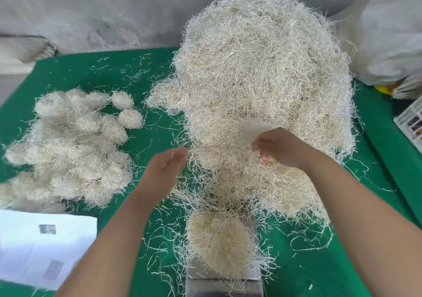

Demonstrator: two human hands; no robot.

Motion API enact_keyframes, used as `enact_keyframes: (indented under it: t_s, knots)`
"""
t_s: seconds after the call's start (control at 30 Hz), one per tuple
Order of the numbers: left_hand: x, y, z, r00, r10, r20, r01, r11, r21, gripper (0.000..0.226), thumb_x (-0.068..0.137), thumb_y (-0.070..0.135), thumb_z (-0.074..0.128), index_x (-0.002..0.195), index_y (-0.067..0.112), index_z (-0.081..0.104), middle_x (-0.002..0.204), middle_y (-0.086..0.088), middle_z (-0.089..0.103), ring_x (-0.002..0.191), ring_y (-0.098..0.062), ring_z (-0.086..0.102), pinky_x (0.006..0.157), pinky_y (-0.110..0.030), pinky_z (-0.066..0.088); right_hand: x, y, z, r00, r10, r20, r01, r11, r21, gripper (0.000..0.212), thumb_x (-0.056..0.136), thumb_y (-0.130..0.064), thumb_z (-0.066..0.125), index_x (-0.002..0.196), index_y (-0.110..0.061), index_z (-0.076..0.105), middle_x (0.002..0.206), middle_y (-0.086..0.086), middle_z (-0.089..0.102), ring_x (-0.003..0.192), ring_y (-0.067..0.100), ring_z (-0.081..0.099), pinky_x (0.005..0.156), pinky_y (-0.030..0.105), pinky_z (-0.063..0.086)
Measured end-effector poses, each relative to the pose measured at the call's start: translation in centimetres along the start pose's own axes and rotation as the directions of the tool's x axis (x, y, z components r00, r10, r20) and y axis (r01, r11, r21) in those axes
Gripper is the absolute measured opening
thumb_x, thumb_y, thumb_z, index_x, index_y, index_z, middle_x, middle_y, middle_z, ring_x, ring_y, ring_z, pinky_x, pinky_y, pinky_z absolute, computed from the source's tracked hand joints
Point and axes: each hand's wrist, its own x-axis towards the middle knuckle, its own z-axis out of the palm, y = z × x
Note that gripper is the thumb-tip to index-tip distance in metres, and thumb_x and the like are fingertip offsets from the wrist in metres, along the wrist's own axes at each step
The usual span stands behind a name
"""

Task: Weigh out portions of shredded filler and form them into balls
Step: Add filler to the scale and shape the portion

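Sitting nearest on the metal scale (252, 222) was a loose portion of filler (219, 246). Beyond it, the left hand (163, 168) and right hand (277, 148) each pinched strands pulled from the big filler heap (262, 68); finished balls (73, 150) lay left on the green cloth (342, 269).

Bare green worktop (96, 72) lies open behind the balls (68, 150) at the left and in a lane between them and the big heap (262, 72). The heap blocks the middle; a loaded scale (223, 283) stands in front, paper (34, 246) near left, a bag (388, 41) far right.
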Motion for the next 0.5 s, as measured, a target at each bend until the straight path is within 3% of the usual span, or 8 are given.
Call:
enact_keyframes:
  t_s: [0.17, 0.27, 0.3, 0.4, 0.5]
  knots:
    - [-1.9, 0.4, 0.6, 0.996, 0.074, 0.042, -0.072, 0.996, -0.045, 0.064, 0.098, 0.074, 0.038, 0.072, 0.016, 0.045, 0.060, 0.008, 0.037, 0.055, -0.012, 0.033, 0.050, -0.016, 0.032, 1.4, 0.9, 0.1, 0.990, 0.141, 0.023, -0.140, 0.922, 0.362, 0.015, 0.100, -0.022, 0.067, 0.099, -0.013, 0.079, 0.080, 0.003, 0.077, 0.069, 0.013, 0.070, 0.064, 0.021, 0.056]
    - [-3.1, 0.6, 0.8, 0.998, 0.016, -0.066, -0.030, 0.974, -0.223, 0.060, 0.105, 0.060, 0.040, 0.074, 0.009, 0.045, 0.065, -0.002, 0.039, 0.058, -0.012, 0.037, 0.066, -0.019, 0.045, 2.0, 2.1, -0.3, 0.918, 0.392, -0.053, -0.261, 0.702, 0.663, 0.020, 0.098, -0.011, 0.067, 0.111, 0.004, 0.072, 0.075, 0.007, 0.074, 0.063, 0.014, 0.065, 0.055, 0.022, 0.054]
    - [-3.4, 0.7, 0.6, 0.995, -0.013, -0.101, -0.014, 0.965, -0.261, 0.059, 0.105, 0.059, 0.040, 0.073, 0.009, 0.046, 0.066, -0.001, 0.041, 0.058, -0.010, 0.039, 0.064, -0.021, 0.043, 2.1, 2.6, -0.5, 0.893, 0.442, -0.084, -0.267, 0.670, 0.693, 0.023, 0.098, -0.010, 0.067, 0.115, 0.006, 0.070, 0.073, 0.006, 0.074, 0.060, 0.013, 0.063, 0.051, 0.021, 0.052]
    - [-4.2, 1.6, 0.7, 0.998, 0.004, -0.056, -0.016, 0.974, -0.225, 0.063, 0.097, 0.074, 0.041, 0.075, 0.015, 0.049, 0.067, 0.007, 0.046, 0.059, -0.006, 0.041, 0.057, -0.017, 0.039, 2.0, 2.8, -0.5, 0.925, 0.380, -0.012, -0.281, 0.704, 0.652, 0.053, 0.099, -0.017, 0.069, 0.147, -0.007, 0.050, 0.088, 0.011, 0.079, 0.063, 0.016, 0.062, 0.055, 0.027, 0.049]
    - [-4.8, 3.3, 2.4, 0.999, 0.035, -0.005, -0.035, 0.965, -0.260, 0.058, 0.096, 0.077, 0.038, 0.085, 0.023, 0.054, 0.076, 0.003, 0.054, 0.069, -0.009, 0.053, 0.072, -0.029, 0.048, 1.1, 0.8, -0.7, 0.963, 0.266, 0.037, -0.257, 0.875, 0.410, 0.084, 0.096, -0.030, 0.074, 0.161, -0.037, 0.022, 0.091, 0.002, 0.080, 0.063, 0.015, 0.066, 0.056, 0.027, 0.052]
